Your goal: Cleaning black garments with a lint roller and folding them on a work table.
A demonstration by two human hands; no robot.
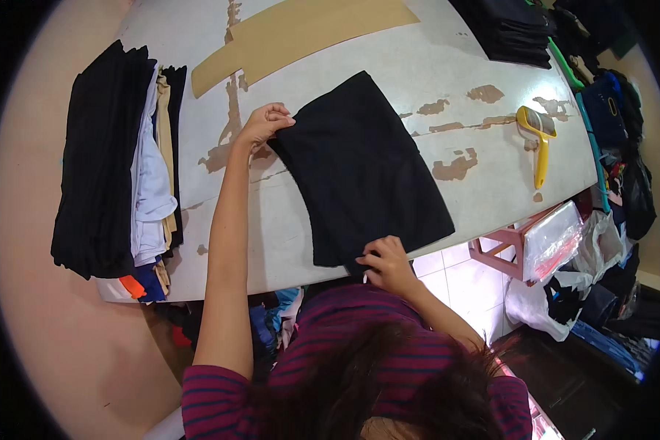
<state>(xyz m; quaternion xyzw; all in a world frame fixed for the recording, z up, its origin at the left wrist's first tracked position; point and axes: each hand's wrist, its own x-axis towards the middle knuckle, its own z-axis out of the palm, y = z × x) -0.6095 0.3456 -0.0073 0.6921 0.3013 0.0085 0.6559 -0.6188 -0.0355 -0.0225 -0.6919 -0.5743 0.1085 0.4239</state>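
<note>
A folded black cloth garment lies in front of me on the white worn tabletop, its near end reaching the table's front edge. My left hand pinches its upper left corner between thumb and fingers. At the near edge, my right hand has its fingers curled on the cloth, gripping a fold there. A sheet of brown card or paper lies flat beyond the garment. To the right, a lint roller with a yellow handle rests on the table.
A tall stack of folded black garments stands at the left, with white garments and beige ones beside it. Another black stack sits at the far right corner. Beyond the right edge are a pink rack, plastic bags and heaped clothes.
</note>
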